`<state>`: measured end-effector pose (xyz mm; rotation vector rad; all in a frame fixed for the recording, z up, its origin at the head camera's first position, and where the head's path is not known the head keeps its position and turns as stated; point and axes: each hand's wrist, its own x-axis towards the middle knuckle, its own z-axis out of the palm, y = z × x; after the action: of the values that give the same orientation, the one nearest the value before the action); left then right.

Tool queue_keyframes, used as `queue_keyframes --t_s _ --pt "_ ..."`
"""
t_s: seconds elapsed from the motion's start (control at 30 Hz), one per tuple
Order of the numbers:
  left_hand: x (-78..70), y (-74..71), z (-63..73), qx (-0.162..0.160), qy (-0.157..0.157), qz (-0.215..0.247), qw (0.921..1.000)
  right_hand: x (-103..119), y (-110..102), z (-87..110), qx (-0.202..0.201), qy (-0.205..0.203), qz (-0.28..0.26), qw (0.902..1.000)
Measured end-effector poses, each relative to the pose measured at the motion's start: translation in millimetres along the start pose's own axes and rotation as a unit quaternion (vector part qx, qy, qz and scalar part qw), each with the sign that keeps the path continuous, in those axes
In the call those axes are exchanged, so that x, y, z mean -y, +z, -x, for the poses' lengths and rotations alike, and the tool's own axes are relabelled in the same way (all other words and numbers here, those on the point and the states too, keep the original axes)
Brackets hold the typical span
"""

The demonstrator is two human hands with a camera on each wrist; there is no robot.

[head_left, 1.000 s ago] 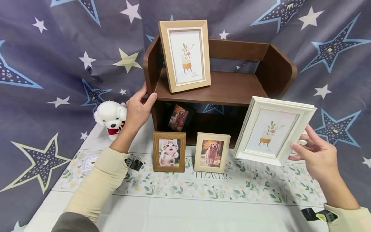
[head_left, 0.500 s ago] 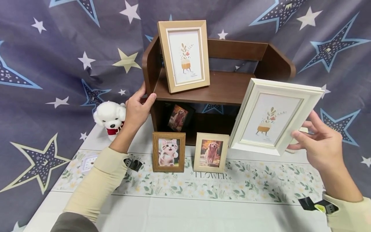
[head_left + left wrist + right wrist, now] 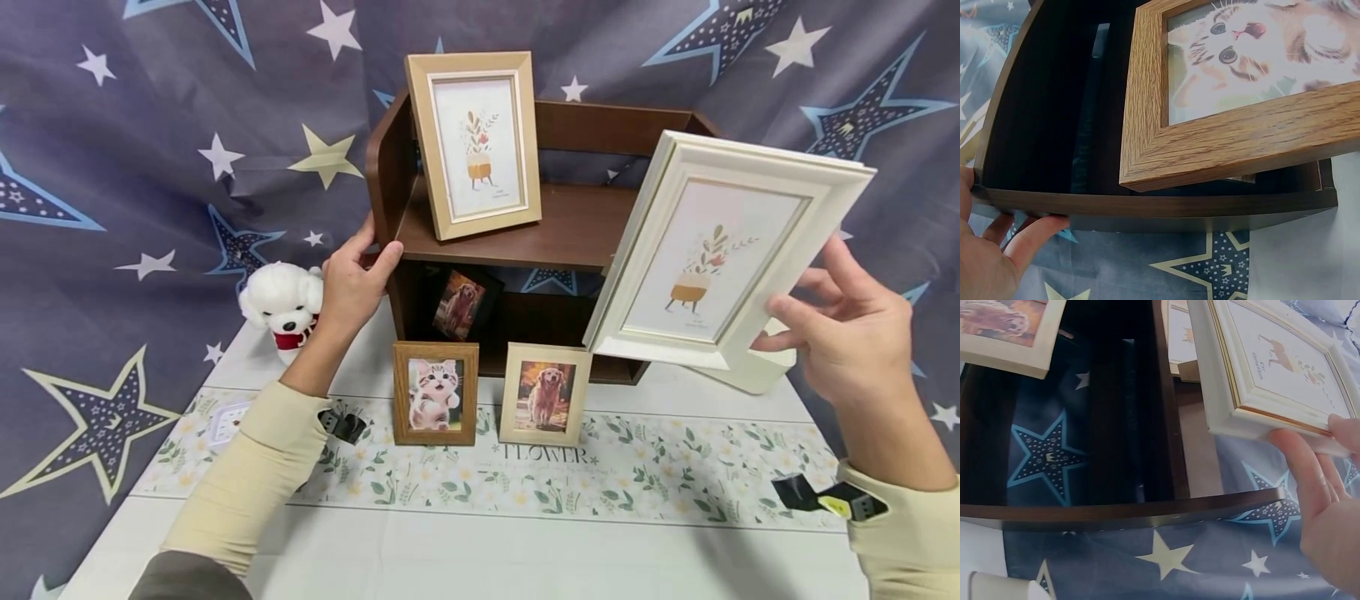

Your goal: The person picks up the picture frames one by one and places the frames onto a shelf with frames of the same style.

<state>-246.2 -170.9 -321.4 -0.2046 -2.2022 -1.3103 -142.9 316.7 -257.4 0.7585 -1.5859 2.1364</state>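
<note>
You hold the white frame [image 3: 720,250] w/ your R hand [image 3: 855,342]; thumb and fingers are clamped on its R edge. It is tilted, in front of the R part of the shelf unit [image 3: 600,125]. Its lower L corner meets the cream frame [image 3: 545,396] in the head view; if they touch, I can't tell. Your L hand [image 3: 351,283] is closed round the L side of the shelf unit, prob. to steady it. The beige frame [image 3: 480,146] stands on the upper board [image 3: 577,221], at the L end; the brown frame [image 3: 435,392] and the cream frame stand on the table [image 3: 480,558].

Step in hand, as I judge: carrying the white frame to the upper board. Next move prob. calls for bringing it to the R of the beige frame, making it upright, then lowering its bottom edge gently. Pls avoid knocking the cream frame.
</note>
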Motion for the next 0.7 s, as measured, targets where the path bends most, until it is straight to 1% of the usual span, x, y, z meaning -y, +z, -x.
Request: queue_keyframes --t_s 0.03,0.07,0.1,0.2,0.3,0.33,0.4,0.47,0.63,0.7 --pt "-0.2 -0.2 0.0 0.000 -0.001 -0.002 1.0000 1.4 1.2 -2.2 -0.001 0.001 -0.001 1.0000" --pt "-0.5 -0.5 0.1 -0.001 -0.001 -0.004 1.0000 2.9 3.3 -4.5 -0.005 0.001 0.010 0.9999" --pt "-0.8 -0.8 0.1 -0.001 -0.002 -0.007 1.0000 3.9 4.5 -6.8 -0.006 0.000 0.005 1.0000" --pt "-1.2 -0.1 -0.1 -0.002 -0.003 -0.012 0.9999 8.3 10.6 -13.3 -0.010 0.000 0.028 0.9996" --pt "-1.2 1.3 -0.6 -0.002 -0.001 -0.010 0.9999 11.6 15.1 -19.9 -0.009 0.001 0.025 0.9996" --pt "-1.0 1.7 -0.6 -0.002 0.000 -0.008 1.0000 12.5 16.7 -22.5 -0.009 0.002 0.033 0.9994" --pt "-0.8 1.8 -0.5 -0.002 0.002 -0.004 1.0000 12.8 18.4 -27.4 -0.007 0.004 0.021 0.9997" --pt "-0.5 1.6 -0.1 -0.004 0.002 -0.002 1.0000 12.6 21.0 -32.2 -0.010 0.005 0.033 0.9994" --pt "0.0 1.0 0.7 -0.006 0.001 -0.006 1.0000 8.1 29.0 -39.9 -0.043 0.019 0.039 0.9982" --pt "0.6 0.9 1.0 -0.006 0.001 -0.007 1.0000 5.4 32.4 -42.4 -0.058 0.028 0.032 0.9974"
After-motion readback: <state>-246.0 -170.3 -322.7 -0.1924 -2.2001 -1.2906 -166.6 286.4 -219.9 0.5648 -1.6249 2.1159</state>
